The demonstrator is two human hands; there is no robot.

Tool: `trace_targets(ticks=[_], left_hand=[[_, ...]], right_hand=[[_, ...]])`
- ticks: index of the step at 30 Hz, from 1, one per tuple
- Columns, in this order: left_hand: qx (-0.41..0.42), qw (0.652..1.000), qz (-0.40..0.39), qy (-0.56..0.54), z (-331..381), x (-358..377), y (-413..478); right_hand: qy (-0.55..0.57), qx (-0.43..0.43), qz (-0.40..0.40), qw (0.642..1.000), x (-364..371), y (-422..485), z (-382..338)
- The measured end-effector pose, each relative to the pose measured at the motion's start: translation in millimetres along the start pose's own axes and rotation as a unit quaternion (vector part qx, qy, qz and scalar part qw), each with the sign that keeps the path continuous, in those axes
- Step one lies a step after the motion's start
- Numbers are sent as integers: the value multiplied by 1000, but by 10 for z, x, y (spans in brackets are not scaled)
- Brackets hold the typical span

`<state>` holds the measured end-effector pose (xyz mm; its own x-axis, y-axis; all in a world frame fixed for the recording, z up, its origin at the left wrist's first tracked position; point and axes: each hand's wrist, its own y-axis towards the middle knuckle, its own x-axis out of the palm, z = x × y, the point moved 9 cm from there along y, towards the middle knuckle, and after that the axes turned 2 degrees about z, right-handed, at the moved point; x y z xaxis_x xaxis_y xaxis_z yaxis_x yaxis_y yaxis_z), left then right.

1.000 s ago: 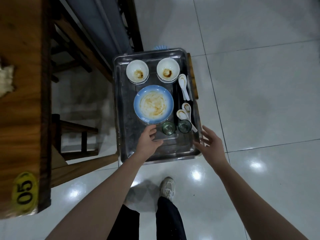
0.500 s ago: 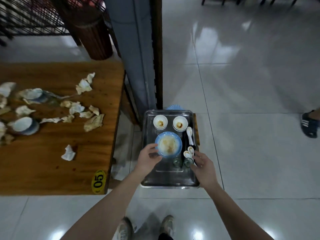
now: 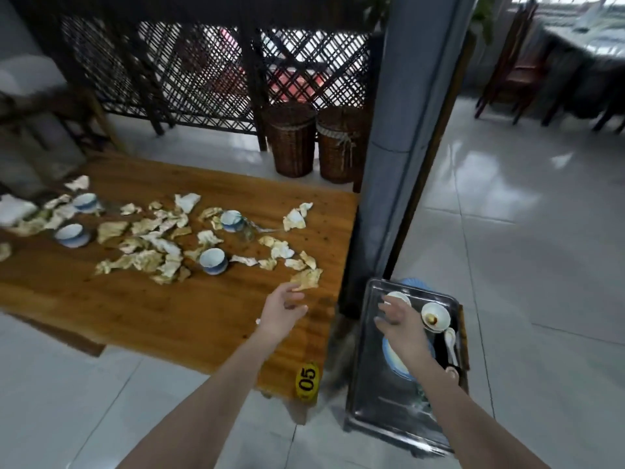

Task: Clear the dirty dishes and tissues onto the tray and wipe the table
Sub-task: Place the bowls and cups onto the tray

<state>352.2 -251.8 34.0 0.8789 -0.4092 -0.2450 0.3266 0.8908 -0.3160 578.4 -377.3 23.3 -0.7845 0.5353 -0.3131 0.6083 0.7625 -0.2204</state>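
Observation:
A wooden table (image 3: pixel 142 309) carries several crumpled stained tissues (image 3: pixel 148 245) and several blue-and-white bowls, one near the middle (image 3: pixel 213 260). My left hand (image 3: pixel 282 308) hovers over the table's right part, fingers loosely curled, just below a tissue (image 3: pixel 307 277); it holds nothing. A metal tray (image 3: pixel 378 397) stands to the right of the table with two small white bowls (image 3: pixel 436 316), a blue plate (image 3: pixel 394 362) and white spoons (image 3: pixel 451 343). My right hand (image 3: pixel 400 321) is above the tray with spread fingers, empty.
A grey pillar (image 3: pixel 406 137) rises between table and tray. Two wicker baskets (image 3: pixel 292 140) stand behind the table by a dark lattice screen. A yellow "05" tag (image 3: pixel 307 380) marks the table's corner. Glossy tiled floor spreads to the right, with chairs far back.
The view has lifted from the tray to the table. My left hand has moved left off the tray to the table's edge near a tissue. My right hand has risen above the tray.

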Motion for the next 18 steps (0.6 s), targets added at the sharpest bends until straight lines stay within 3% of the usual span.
trace_targets(ticks=[3,11,18], left_hand=[[-3,1000,3,-16,-63,-623,91],[24,999,48,8,-64,-2126,505],[31,997,58,29,-152,-2837,842]], right_hand=[[-26,-31,-6,999,536,-24,-270],[-21,-14,-11,1000,1813,76,-844],[-68,-31,18,997,2445,252,-1193]])
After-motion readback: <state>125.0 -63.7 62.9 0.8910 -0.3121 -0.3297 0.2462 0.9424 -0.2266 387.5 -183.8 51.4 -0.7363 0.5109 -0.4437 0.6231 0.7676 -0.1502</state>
